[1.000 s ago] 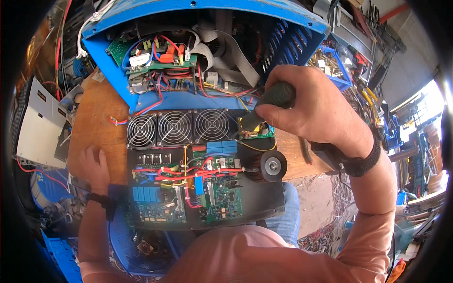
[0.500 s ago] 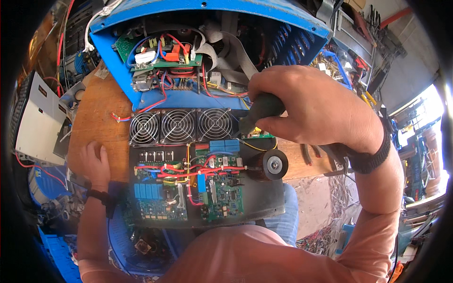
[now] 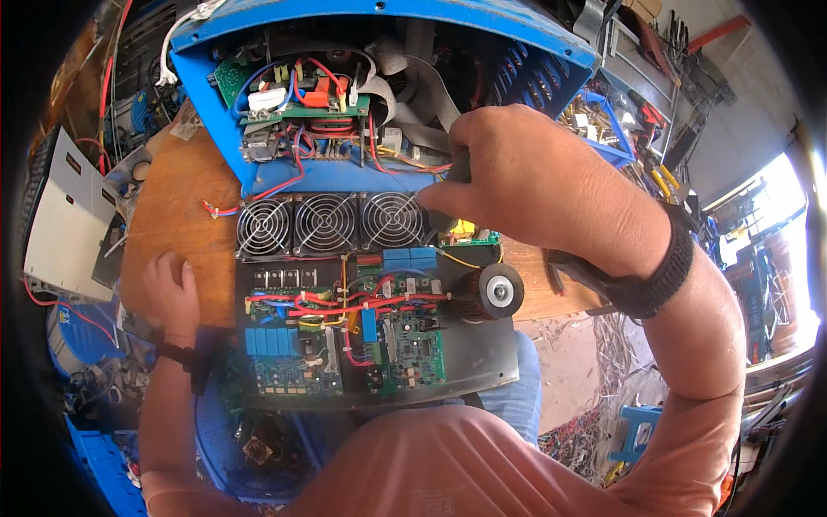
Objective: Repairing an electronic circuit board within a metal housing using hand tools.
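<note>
My right hand (image 3: 525, 168) is wrapped round a dark-handled tool (image 3: 461, 168), mostly hidden under my fingers. Its greyish lower end points down beside the rightmost of several fans (image 3: 394, 224) with wire grilles. A small green board with a yellow part (image 3: 465, 230) shows just below that hand. The fans sit at the far end of a black panel (image 3: 478, 370). Circuit boards (image 3: 413, 358), bundled red wires (image 3: 370, 303) and a round copper-wound coil (image 3: 500, 291) are fixed on it. My left hand (image 3: 164, 289) rests at the wooden table's left edge, fingers loosely apart, holding nothing.
A blue metal case (image 3: 250, 146), open toward me, stands behind the panel with boards and ribbon cables inside. The wooden table (image 3: 172, 198) extends left. A white box (image 3: 69, 220) stands far left. A blue bin of parts (image 3: 599, 125) lies at right; wire scraps (image 3: 612, 370) cover the floor.
My right hand has moved a little left and toward the rightmost fan, covering more of the tool. The left hand has shifted only slightly.
</note>
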Available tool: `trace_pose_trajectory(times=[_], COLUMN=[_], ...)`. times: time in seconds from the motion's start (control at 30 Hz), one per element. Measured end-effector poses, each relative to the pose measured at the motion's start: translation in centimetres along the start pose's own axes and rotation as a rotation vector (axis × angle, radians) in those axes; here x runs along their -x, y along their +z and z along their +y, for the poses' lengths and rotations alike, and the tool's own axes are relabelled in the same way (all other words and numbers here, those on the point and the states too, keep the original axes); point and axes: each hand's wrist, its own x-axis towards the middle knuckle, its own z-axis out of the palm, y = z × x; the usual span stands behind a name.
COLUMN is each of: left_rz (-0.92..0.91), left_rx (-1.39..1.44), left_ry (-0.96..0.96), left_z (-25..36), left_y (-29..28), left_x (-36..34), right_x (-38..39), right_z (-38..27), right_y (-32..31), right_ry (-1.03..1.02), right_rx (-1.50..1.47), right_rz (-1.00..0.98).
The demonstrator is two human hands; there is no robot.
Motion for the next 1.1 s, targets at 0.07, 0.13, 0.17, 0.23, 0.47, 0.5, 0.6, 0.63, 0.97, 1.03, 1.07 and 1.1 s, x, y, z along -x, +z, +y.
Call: trace_pose_trajectory(times=[0.07,0.13,0.17,0.23,0.47,0.5,0.6,0.63,0.97,1.03,1.07,1.1], left_rz=[0.001,-0.005,-0.011,-0.007,0.003,0.005,0.027,-0.006,-0.048,-0.036,-0.043,-0.026], left_rx=[0.017,0.012,0.004,-0.006,-0.001,-0.004,-0.05,-0.034,-0.041,-0.034,-0.061,-0.094], left_ry=[0.004,0.001,-0.006,-0.001,0.012,0.004,0.056,0.027,-0.011,0.014,-0.004,0.004], left_z=[0.1,0.1,0.1,0.0,-0.3,-0.4,-0.7,-0.8,-1.6,-1.7,-1.8,-1.8], left_y=[-0.1,-0.1,-0.1,0.0,0.4,0.3,0.4,0.5,1.1,1.2,1.3,1.4], left_x=[0.1,0.1,0.1,0.2,0.1,0.2,0.0,0.0,0.0,0.1,0.1,0.0], right_x=[-0.2,-0.3,-0.4,-0.6,-2.2,-2.3,-1.9,-1.7,-1.8,-2.0,-1.9,-1.9], right_z=[0.0,0.2,0.3,0.5,1.3,1.2,1.0,1.1,1.2,1.3,1.3,1.3], right_y=[0.0,0.0,0.0,0.1,-0.4,-0.4,-0.5,-0.6,-0.4,-0.6,-0.7,-0.7], right_ry=[0.052,0.062,0.063,0.015,-0.329,-0.382,-0.367,-0.346,-0.249,-0.236,-0.244,-0.251], right_rx=[-0.033,-0.037,-0.036,-0.033,-0.042,-0.025,0.024,0.043,0.214,0.123,0.103,0.081], right_rz=[-0.032,-0.036,-0.034,-0.039,-0.106,-0.098,-0.037,-0.049,-0.12,-0.106,-0.112,-0.115])
